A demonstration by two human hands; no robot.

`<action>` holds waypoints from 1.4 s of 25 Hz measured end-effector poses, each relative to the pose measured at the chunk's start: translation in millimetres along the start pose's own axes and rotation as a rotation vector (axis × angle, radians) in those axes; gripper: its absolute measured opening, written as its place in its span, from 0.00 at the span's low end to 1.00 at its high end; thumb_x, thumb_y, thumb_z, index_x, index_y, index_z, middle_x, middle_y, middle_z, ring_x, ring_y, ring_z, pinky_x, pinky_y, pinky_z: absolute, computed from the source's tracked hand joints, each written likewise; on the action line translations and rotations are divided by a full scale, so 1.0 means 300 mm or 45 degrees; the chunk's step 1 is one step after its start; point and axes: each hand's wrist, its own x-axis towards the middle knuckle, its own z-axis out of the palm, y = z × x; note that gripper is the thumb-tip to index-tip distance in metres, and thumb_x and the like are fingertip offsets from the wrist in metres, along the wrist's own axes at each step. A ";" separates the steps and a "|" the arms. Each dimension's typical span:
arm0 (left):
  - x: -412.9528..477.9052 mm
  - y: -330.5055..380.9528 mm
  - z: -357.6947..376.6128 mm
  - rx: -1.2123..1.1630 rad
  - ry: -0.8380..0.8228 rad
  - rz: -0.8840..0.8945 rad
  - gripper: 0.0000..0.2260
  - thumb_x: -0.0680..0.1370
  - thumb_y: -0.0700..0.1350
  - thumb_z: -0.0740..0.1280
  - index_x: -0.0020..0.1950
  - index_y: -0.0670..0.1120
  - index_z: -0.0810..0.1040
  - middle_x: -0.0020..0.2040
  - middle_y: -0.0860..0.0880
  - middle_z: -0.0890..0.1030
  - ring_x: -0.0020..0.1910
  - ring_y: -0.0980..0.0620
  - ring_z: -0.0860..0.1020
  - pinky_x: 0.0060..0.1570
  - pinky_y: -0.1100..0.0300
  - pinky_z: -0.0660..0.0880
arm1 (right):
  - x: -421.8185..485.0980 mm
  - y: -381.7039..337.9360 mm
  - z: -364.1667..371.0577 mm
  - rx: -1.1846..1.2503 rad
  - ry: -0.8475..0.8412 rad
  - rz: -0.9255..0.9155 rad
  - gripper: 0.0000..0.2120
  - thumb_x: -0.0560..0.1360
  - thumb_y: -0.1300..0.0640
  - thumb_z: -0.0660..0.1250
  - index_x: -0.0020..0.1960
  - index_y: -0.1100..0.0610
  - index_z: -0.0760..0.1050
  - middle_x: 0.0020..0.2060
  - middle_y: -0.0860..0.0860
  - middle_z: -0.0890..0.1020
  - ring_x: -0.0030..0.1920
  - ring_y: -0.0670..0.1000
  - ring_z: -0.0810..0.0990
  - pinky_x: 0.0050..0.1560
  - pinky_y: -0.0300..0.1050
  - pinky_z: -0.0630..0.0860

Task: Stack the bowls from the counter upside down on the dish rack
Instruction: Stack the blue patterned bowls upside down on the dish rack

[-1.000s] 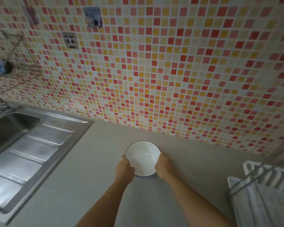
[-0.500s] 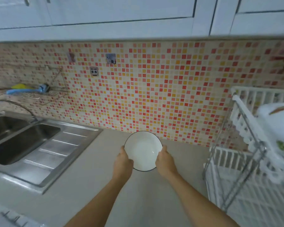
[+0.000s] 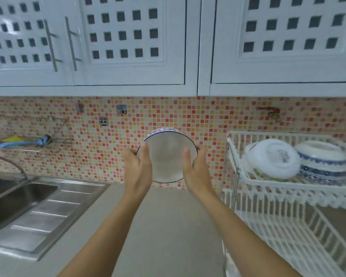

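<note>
The bowl [image 3: 167, 156] is held up in the air above the counter [image 3: 164, 226], in front of the tiled wall [image 3: 208, 120], with its white inside turned toward the camera. It is pressed between the left hand [image 3: 137, 169] and the right hand [image 3: 196, 168], one on each side of the rim. On the upper shelf of the dish rack [image 3: 288, 188], at the right, two bowls [image 3: 296, 158] are already placed upside down. The sink [image 3: 24, 198] is seen at the left.

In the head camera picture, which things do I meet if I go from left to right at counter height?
Sink → left hand → bowl → right hand → dish rack → white bowl → blue-patterned bowl.
</note>
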 end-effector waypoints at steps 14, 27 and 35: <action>-0.183 0.480 0.490 -0.533 -0.727 0.160 0.14 0.75 0.60 0.54 0.54 0.62 0.77 0.47 0.65 0.77 0.44 0.71 0.74 0.44 0.69 0.71 | 0.122 -0.080 -0.851 0.255 0.021 -0.195 0.17 0.74 0.35 0.57 0.63 0.34 0.66 0.57 0.39 0.76 0.53 0.37 0.79 0.54 0.44 0.79; -0.408 0.575 1.070 -0.406 -1.013 0.072 0.23 0.81 0.61 0.48 0.48 0.58 0.83 0.43 0.59 0.85 0.44 0.64 0.81 0.55 0.55 0.71 | 0.214 0.288 -1.555 -0.280 -0.318 -0.228 0.49 0.52 0.43 0.82 0.67 0.33 0.62 0.67 0.36 0.70 0.69 0.42 0.71 0.70 0.48 0.70; -0.473 0.513 1.271 0.023 -1.004 0.208 0.42 0.68 0.78 0.41 0.72 0.57 0.69 0.73 0.52 0.71 0.72 0.51 0.68 0.73 0.45 0.61 | 0.262 0.489 -1.582 -0.824 -0.439 -0.161 0.64 0.53 0.39 0.81 0.76 0.41 0.43 0.77 0.40 0.52 0.77 0.43 0.51 0.77 0.53 0.55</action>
